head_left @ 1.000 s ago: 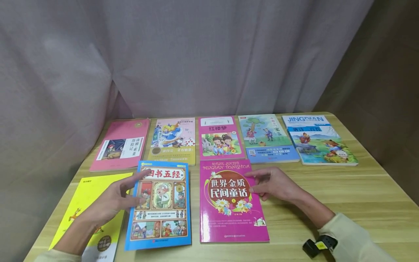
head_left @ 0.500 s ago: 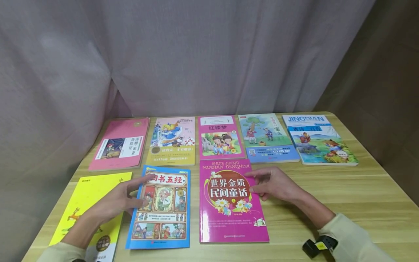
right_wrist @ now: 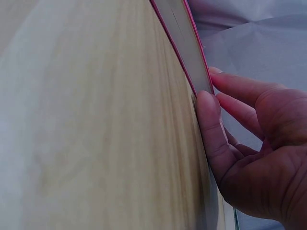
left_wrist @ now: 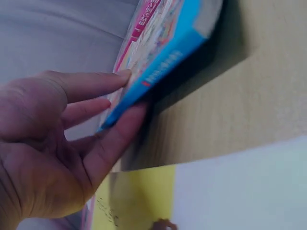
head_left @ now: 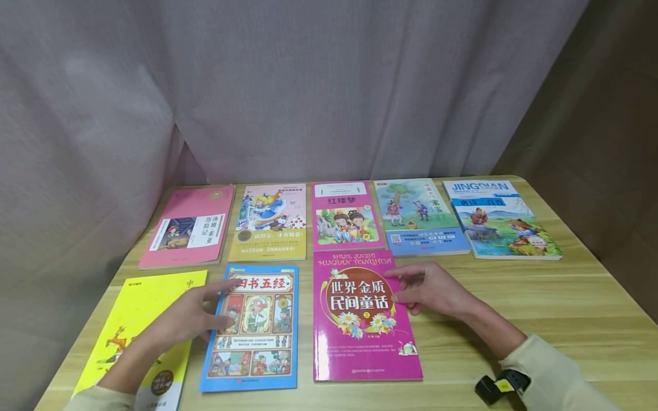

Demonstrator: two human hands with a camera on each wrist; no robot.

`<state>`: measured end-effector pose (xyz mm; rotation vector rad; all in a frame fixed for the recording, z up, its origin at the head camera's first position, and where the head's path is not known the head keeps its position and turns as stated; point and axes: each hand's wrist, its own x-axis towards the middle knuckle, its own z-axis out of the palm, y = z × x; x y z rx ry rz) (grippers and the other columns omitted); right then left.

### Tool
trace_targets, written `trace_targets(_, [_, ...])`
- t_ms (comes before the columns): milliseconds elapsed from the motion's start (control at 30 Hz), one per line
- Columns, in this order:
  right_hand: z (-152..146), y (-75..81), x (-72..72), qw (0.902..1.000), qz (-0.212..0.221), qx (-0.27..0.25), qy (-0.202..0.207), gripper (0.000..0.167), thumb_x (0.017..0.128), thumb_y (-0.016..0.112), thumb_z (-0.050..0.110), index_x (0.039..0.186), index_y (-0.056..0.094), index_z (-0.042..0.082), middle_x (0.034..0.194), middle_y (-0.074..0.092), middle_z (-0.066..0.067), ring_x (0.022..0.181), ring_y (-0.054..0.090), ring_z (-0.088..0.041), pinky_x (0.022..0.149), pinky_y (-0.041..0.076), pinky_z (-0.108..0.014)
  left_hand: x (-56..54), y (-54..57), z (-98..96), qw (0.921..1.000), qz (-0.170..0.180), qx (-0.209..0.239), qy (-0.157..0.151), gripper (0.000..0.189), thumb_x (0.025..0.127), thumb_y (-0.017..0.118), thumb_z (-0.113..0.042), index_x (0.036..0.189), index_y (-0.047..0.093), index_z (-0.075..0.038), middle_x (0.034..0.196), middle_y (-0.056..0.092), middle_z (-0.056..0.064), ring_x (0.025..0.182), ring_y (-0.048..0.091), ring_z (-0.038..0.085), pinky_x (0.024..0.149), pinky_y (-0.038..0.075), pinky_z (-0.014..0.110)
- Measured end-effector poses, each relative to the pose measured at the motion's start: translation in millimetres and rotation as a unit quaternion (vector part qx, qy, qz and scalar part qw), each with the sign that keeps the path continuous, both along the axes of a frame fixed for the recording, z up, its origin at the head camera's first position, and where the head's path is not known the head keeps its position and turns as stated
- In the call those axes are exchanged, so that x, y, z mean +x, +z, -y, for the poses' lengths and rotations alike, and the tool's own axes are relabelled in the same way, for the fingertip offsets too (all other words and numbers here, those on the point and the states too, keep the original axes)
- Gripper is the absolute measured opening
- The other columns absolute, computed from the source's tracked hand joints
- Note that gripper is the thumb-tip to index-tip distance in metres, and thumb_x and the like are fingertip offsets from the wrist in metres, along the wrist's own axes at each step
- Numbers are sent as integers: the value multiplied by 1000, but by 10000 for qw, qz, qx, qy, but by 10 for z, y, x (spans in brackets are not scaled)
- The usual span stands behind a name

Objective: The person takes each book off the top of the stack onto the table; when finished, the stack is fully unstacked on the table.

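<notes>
My left hand pinches the left edge of a blue comic-style book, also seen edge-on as a blue book in the left wrist view. There its spine side is held between finger and thumb, with a dark shadow under it on the wood. To the right lies a magenta storybook, cover up. At its right edge my right hand grips, with fingertips on the cover. In the right wrist view, the thumb lies against the page edge of the magenta book.
Left of the blue book a yellow book lies partly under my left forearm. Along the back are a pink book, an Alice-style book, another pink book, a green-blue book and a landscape-covered book. Grey curtains hang behind.
The blue book has come down and slightly right with my left hand, and it now looks straighter and flatter. My right hand and the magenta book have stayed still.
</notes>
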<state>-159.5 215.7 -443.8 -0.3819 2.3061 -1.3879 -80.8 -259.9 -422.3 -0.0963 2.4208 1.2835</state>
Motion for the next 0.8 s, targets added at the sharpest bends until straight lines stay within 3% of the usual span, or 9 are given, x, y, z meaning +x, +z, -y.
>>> trace_targets(133, [-4, 9, 7, 10000, 13, -3, -21, 59, 90, 84, 19, 144, 64, 4, 102, 65, -16, 70, 68, -24, 60, 64, -36, 4, 44, -54, 9978, -230, -625, 18, 82, 86, 87, -9, 158, 50, -17, 123, 66, 21, 72, 71, 21, 60, 61, 37])
trace_targets(267, [-1, 9, 9, 10000, 31, 13, -70, 59, 90, 84, 19, 143, 65, 4, 101, 66, -16, 70, 68, -24, 60, 64, -36, 7, 96, -115, 9903, -279, -1353, 147, 82, 84, 89, -12, 157, 51, -17, 119, 67, 19, 68, 68, 18, 60, 60, 34])
trace_targets(367, [5, 5, 5, 10000, 46, 16, -86, 59, 90, 84, 19, 143, 65, 4, 101, 66, -16, 70, 68, -25, 60, 64, -36, 17, 119, -143, 9833, -391, -1775, 108, 80, 84, 89, -15, 155, 53, -14, 120, 70, 20, 69, 69, 17, 60, 60, 33])
trace_targets(500, [6, -1, -5, 10000, 13, 9, -44, 60, 90, 84, 20, 144, 64, 3, 102, 65, -16, 70, 68, -25, 60, 63, -36, 43, 151, -160, 9686, -786, -2355, -124, 78, 84, 89, -22, 152, 54, -9, 114, 75, 16, 79, 71, 20, 63, 57, 33])
trace_targets(700, [-10, 9, 12, 9999, 11, -97, 81, 62, 92, 83, 23, 146, 62, 3, 103, 65, -17, 71, 68, -24, 60, 64, -37, 100, 257, -176, 9543, -1469, -2595, -204, 73, 90, 83, -25, 153, 54, -6, 112, 78, 16, 82, 70, 22, 60, 49, 33])
trace_targets(800, [-84, 80, 59, 9998, -188, -1, -42, 58, 95, 80, 25, 147, 61, 4, 104, 66, -17, 74, 69, -24, 62, 64, -38, 90, 327, -152, 9469, -1825, -2647, -84, 65, 95, 77, -29, 152, 56, -7, 115, 77, 19, 87, 73, 27, 63, 54, 37])
